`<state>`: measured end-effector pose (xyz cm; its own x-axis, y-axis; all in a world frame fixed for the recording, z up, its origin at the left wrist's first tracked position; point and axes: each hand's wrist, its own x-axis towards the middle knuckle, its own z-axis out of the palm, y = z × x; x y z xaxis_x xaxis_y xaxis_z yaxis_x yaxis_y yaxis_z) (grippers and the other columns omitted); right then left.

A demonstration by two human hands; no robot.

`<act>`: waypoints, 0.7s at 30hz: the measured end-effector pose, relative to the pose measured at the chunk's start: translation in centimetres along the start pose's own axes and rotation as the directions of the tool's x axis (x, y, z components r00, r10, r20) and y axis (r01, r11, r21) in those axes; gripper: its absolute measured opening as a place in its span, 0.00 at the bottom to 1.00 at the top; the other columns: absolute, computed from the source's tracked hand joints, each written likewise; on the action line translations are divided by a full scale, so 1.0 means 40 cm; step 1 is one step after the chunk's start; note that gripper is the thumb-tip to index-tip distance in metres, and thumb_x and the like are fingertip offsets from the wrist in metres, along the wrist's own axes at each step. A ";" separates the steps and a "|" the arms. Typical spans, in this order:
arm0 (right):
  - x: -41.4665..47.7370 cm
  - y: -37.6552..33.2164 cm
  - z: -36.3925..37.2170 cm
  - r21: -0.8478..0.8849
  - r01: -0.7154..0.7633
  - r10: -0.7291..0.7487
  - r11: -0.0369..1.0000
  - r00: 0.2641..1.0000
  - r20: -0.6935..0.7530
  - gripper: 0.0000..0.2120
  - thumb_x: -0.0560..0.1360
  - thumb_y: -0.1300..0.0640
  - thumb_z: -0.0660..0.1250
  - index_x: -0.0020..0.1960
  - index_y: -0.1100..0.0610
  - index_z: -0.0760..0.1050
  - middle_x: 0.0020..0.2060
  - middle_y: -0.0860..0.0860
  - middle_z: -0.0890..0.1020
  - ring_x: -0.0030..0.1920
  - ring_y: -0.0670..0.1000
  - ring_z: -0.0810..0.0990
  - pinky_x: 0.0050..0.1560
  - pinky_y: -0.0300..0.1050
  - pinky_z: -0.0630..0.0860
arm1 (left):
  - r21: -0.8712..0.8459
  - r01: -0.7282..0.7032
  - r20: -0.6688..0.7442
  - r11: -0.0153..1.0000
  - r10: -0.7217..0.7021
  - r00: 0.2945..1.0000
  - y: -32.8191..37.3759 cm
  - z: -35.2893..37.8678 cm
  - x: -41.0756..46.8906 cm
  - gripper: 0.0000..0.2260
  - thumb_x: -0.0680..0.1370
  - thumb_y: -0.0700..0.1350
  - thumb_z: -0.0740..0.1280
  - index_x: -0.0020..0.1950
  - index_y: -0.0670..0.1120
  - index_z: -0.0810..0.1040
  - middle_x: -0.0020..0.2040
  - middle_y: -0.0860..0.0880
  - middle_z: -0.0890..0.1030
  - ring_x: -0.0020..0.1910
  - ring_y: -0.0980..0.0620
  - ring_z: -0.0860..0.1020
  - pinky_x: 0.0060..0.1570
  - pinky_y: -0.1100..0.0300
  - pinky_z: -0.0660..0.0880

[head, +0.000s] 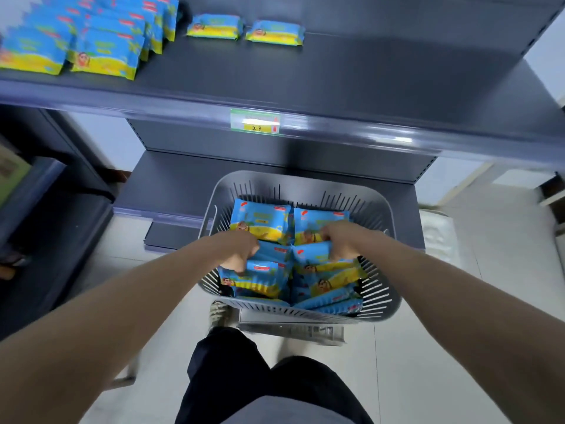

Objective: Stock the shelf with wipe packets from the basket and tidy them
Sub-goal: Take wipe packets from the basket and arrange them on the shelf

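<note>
Your left hand (241, 250) is down in the basket (299, 183), with its fingers curled over the top edge of a near-left packet (269, 275) in the left-hand column. Your right hand (342, 241) is curled the same way on the top edge of a near-right packet (315, 255) in the right-hand column. That makes two hands and two packets, one each, and both packets lie among the others in the basket.

The basket's load sits in two columns side by side. Two far packets show almost whole at the far end, one (260, 220) per column, the other (318, 223) beside it. At the near end more packets overlap, too bunched for you to count.

Above, the shelf (367, 87) carries two rows of upright packets at its left end, one row (32, 52) touching the next (107, 55). Blur hides how many are in each row. To their right, near the back, lie two single packets, one (215, 26) just beside the other (275, 32), not touching. One price label (255, 120) with a handwritten 29 sits on the shelf's front edge. One shoe (218, 313) shows by the basket's near-left corner.
</note>
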<state>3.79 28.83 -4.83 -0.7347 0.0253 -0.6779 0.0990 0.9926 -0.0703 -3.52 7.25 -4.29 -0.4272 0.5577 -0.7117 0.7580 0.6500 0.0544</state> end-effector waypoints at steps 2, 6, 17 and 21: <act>-0.028 0.002 -0.075 0.017 0.012 -0.010 1.000 0.996 -0.093 0.17 0.70 0.58 0.72 0.56 0.58 0.74 0.50 0.55 0.76 0.53 0.57 0.76 0.44 0.42 0.68 | -0.100 -0.031 -0.065 0.994 0.024 0.998 -0.016 -0.063 -0.019 0.12 0.68 0.40 0.72 0.40 0.46 0.68 0.43 0.46 0.73 0.41 0.47 0.72 0.37 0.56 0.71; -0.081 0.009 -0.257 0.029 0.062 -0.049 0.998 0.943 -0.330 0.14 0.67 0.59 0.72 0.52 0.58 0.75 0.47 0.55 0.79 0.47 0.55 0.76 0.42 0.43 0.67 | -0.173 -0.085 -0.285 0.981 0.033 0.958 -0.044 -0.232 -0.085 0.09 0.69 0.39 0.71 0.47 0.43 0.75 0.41 0.46 0.75 0.40 0.48 0.72 0.38 0.59 0.66; -0.027 -0.023 -0.685 0.181 0.142 0.034 0.973 0.693 -0.721 0.20 0.74 0.56 0.68 0.64 0.57 0.70 0.55 0.58 0.79 0.55 0.59 0.76 0.51 0.48 0.71 | -0.210 -0.122 -0.602 0.970 -0.030 0.798 -0.305 -0.619 -0.191 0.09 0.75 0.38 0.66 0.55 0.41 0.78 0.48 0.46 0.78 0.47 0.47 0.74 0.44 0.59 0.68; 0.077 -0.049 -0.774 0.147 0.015 0.090 0.989 0.730 -0.678 0.21 0.75 0.54 0.66 0.67 0.54 0.68 0.59 0.57 0.77 0.59 0.59 0.75 0.57 0.50 0.70 | -0.255 -0.063 -0.656 0.965 -0.125 0.745 -0.437 -0.712 -0.133 0.13 0.73 0.41 0.70 0.56 0.42 0.75 0.52 0.44 0.77 0.47 0.47 0.73 0.47 0.58 0.68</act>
<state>-19.44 30.66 15.88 -0.9822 0.1879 -0.0048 0.1854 0.9645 -0.1879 -28.54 7.63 18.48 -0.7359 0.6726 -0.0774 0.6325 0.7238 0.2758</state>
